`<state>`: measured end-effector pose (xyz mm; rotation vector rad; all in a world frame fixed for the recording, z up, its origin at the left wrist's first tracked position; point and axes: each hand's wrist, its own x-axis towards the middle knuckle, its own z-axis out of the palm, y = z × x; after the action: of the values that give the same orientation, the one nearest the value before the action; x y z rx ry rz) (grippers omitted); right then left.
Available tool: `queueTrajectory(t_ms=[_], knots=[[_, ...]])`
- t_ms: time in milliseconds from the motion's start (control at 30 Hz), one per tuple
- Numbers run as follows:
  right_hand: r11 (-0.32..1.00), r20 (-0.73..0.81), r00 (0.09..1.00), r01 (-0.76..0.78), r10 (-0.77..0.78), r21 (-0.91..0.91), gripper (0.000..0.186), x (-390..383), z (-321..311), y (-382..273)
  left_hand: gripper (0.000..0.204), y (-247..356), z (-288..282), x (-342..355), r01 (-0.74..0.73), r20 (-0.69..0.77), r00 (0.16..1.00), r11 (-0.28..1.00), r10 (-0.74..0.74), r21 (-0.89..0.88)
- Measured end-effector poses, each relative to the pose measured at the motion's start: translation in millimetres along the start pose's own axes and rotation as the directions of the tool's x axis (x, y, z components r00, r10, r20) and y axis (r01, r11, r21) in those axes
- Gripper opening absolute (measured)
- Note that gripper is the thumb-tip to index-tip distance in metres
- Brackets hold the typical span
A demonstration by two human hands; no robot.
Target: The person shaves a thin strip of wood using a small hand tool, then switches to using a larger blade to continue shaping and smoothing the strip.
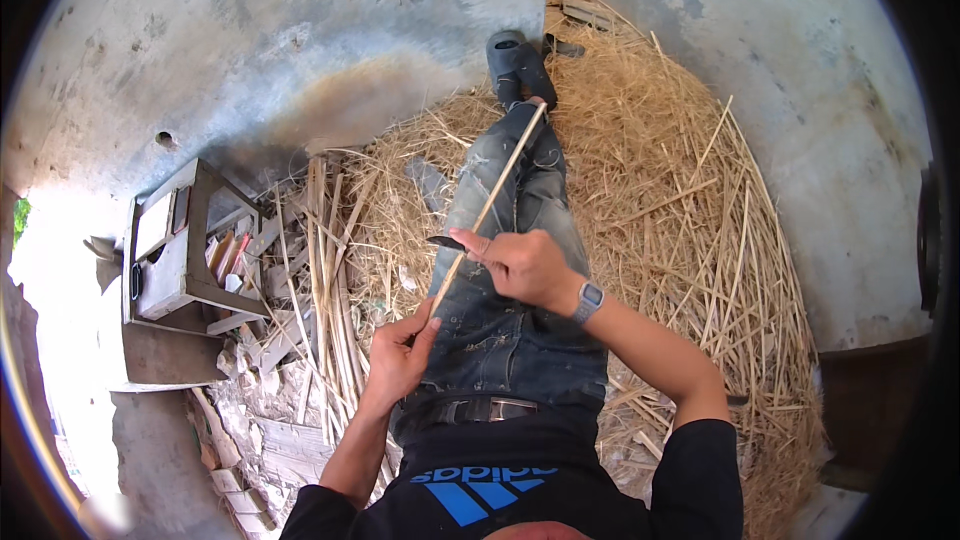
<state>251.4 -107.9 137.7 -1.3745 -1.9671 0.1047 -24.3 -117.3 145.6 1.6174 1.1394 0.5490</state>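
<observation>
Your left hand (396, 360) grips the near part of a pale stick (503, 180); fingers narrow, thumb pressed along its side. The stick is long, thin and straight, woody in look, and runs at a slant above your jeans (480, 340), its far end over your ankles near the dark slippers (508, 58).

Your right hand (527, 268) is curled in a fist around a knife, whose handle the fingers hide. Its dark, slightly hooked blade (443, 242) shows just left of the thumb, beside the stick; whether the edge touches it, you cannot tell. A grey watch (590, 300) with a squarish face sits on that wrist.

Jeans: faded, creased denim, specked with pale fibres. To the right, a heap of dry, tangled straw-like shavings (640, 140), with stiffer strips along its outer side. To the left, long split strips (325, 280) beside a worn wooden frame (195, 275) of boxy shape. Surrounding walls (330, 10): grey, blotched, rough-faced; one shows a brownish stain.
</observation>
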Motion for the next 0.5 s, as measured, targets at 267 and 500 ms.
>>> queueTrajectory(t_ms=[267, 500], knots=[[0.991, -0.268, 0.957, -0.09, 0.113, 0.096, 0.045, 8.2, 5.5, 14.2, 0.039, 0.8, 1.4, 5.9, -0.031, -0.021, 0.999, 0.997, 0.03, -0.063], [0.99, -0.37, 0.919, -0.135, 0.138, 0.034, 0.068, 35.4, -24.4, 42.5, 0.038, -15.5, -1.2, 5.7, -0.085, 0.005, 0.996, 0.996, 0.085, -0.006]])
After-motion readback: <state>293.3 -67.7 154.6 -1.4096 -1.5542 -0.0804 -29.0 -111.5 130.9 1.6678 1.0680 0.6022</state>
